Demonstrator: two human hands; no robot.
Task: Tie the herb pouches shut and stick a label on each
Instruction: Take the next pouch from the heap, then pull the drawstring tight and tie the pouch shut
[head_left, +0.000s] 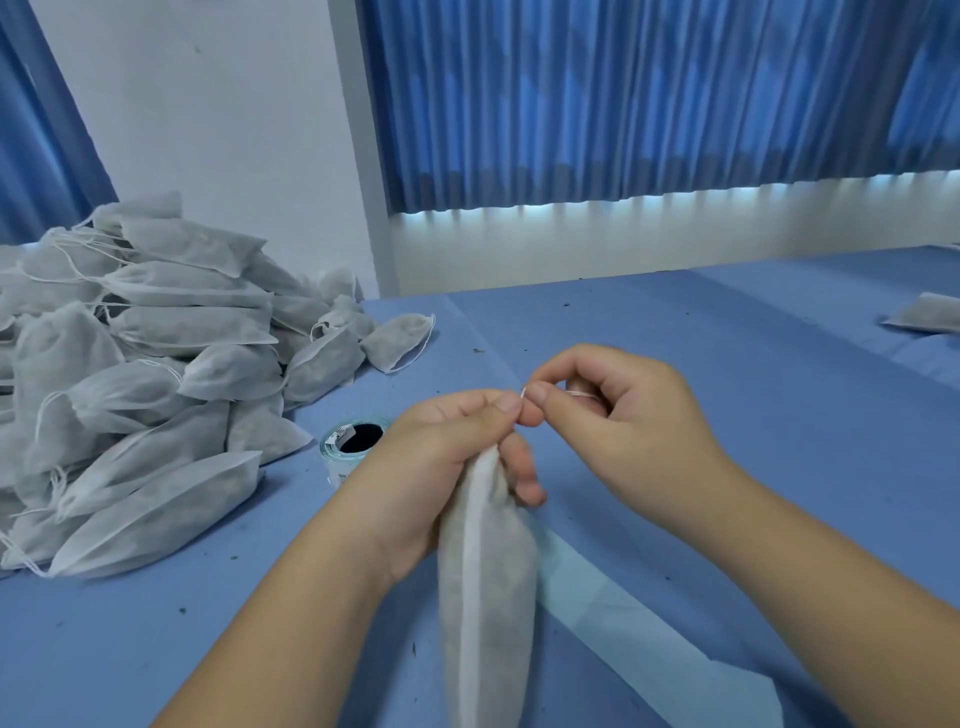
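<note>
- Pile of pouches (145, 374) well left of the left hand (441, 457); overlapping, can't count.
- One label roll (345, 441) just left of that hand, partly hidden by it.
- Left hand grips neck of one held pouch (488, 582).
- Right hand (623, 415) pinches its string (582, 395); fingertips meet.
- One lone pouch (924, 314) far right.

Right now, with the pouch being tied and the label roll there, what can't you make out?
Head view:
Neck of the pouch: hidden inside the left hand, knot unseen.
Pouch bottom: cut off by lower edge.
Thin string: mostly hidden by the right hand.
Half the label roll: behind left hand; print too small.
</note>
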